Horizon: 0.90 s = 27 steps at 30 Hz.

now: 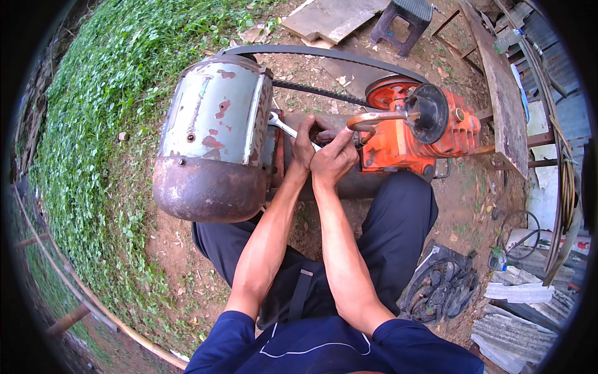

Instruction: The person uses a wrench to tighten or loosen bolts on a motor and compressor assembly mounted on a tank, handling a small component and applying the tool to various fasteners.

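Note:
A silver open-ended wrench (284, 126) slants down from the side of a grey, rust-spotted electric motor (215, 118). My left hand (303, 146) is closed around its shaft, over the tank between motor and pump. Pressed close beside it, my right hand (334, 156) is closed near the wrench's lower end. Its upper fingers reach toward a bent copper pipe (374, 117) and a fitting; what they grip is hidden. The pipe runs to an orange compressor pump (398, 146) with a round black cover (428, 113). A black drive belt (336, 56) loops from motor to pump pulley (389, 92).
My knees straddle the machine. Black cables or parts lie in a pile (439, 280) at the lower right. A dark plastic stool (405, 25) and flat boards (333, 19) are beyond; a wooden bench (501, 93) stands right. Grass (93, 143) covers the left.

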### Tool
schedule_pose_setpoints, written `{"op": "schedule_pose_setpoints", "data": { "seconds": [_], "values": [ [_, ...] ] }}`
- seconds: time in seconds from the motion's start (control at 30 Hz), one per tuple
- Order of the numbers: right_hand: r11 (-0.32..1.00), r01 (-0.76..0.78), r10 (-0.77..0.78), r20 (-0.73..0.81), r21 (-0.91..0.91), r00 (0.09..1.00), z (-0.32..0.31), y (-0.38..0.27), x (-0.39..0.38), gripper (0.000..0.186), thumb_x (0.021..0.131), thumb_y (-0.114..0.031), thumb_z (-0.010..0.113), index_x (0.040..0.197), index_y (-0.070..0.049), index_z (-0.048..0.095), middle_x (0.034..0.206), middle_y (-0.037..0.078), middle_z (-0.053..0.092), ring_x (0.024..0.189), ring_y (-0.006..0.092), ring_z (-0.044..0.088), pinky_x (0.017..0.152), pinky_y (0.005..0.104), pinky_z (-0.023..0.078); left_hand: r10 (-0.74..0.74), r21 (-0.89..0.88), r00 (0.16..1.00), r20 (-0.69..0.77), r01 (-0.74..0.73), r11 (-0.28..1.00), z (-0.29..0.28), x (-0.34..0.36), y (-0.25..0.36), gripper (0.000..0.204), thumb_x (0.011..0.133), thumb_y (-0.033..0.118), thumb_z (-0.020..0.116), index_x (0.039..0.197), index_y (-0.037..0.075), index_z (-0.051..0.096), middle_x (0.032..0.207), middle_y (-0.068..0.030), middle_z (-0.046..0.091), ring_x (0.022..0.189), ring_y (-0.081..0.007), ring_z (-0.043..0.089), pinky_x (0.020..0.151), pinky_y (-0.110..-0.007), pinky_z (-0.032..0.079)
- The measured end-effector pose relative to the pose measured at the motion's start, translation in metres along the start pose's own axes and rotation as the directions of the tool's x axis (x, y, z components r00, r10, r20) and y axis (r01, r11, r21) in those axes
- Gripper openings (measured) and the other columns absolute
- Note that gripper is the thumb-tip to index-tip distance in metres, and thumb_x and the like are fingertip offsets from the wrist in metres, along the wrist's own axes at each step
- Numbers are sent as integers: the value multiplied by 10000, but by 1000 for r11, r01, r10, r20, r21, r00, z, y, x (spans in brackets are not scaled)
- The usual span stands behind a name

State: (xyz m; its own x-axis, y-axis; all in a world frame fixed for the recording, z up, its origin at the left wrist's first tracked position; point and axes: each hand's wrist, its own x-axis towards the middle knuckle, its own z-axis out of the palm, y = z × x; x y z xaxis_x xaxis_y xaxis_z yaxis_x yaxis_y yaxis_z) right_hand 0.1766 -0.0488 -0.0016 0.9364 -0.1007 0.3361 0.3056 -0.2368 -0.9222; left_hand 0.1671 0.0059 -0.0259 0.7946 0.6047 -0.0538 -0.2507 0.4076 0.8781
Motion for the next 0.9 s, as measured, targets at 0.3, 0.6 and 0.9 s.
{"op": "schedule_pose_setpoints", "data": {
  "seconds": [0.3, 0.6, 0.9],
  "values": [
    [869, -310, 309, 68, 385, 949, -6, -13, -7, 475, 1038, -303, 403, 850, 56, 652, 764, 86, 672, 695, 181, 635, 640, 340, 488, -99, -129, 995, 32, 102, 986, 2, -3, 3, 387, 1005, 251, 399, 860, -11, 644, 843, -101, 677, 755, -149, 639, 696, -275, 521],
    [991, 132, -131, 12, -12, 991, 7, -16, 10, 307, 972, -190, 516, 812, 52, 618, 794, 223, 625, 756, 412, 591, 711, 466, 451, 45, 47, 991, 122, -51, 998, -12, 18, -20, 401, 1015, 334, 438, 941, 8, 657, 923, -88, 670, 850, -167, 618, 805, -319, 485],
    [939, 273, -292, -61, -211, 955, 7, -11, 13, 290, 952, -165, 525, 811, 47, 663, 819, 225, 642, 778, 425, 595, 737, 493, 462, -77, -93, 984, 159, 92, 991, -21, 19, -41, 488, 1014, 445, 421, 772, 59, 597, 736, 0, 567, 673, -115, 496, 643, -303, 397]
  ]
}}
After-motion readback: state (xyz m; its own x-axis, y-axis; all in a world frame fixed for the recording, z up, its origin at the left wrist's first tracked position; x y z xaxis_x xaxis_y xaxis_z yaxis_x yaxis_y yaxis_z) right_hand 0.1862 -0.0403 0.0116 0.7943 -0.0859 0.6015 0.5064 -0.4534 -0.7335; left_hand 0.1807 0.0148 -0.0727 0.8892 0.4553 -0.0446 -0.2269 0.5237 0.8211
